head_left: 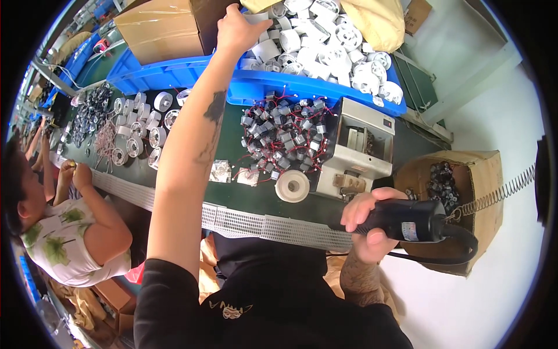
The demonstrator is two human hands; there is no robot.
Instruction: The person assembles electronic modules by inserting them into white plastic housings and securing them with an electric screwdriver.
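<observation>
left hand [238,30] is stretched over to the far side of the bench, above a blue bin [302,87], thumb held away from the fingers with a white piece [256,18] showing between them; at this distance i can't tell whether that piece is pinched or only lies behind. right hand [367,224] is wrapped firmly around a black power driver [415,221], whose nose points left and whose tail hangs from a coiled spring [494,200]. loose white housings [334,55] lie heaped in the bin, right beside the left hand. nearer, on the green work surface [250,196], small wired motors [283,136] are piled just left of a pale machine [360,151].

i judge the step in hand to be fetching a housing, with the driver at the ready. the next move seems to call for a sure grip on one housing and a lift clear of the bin's rim, without knocking the cardboard box [163,32] alongside.
</observation>
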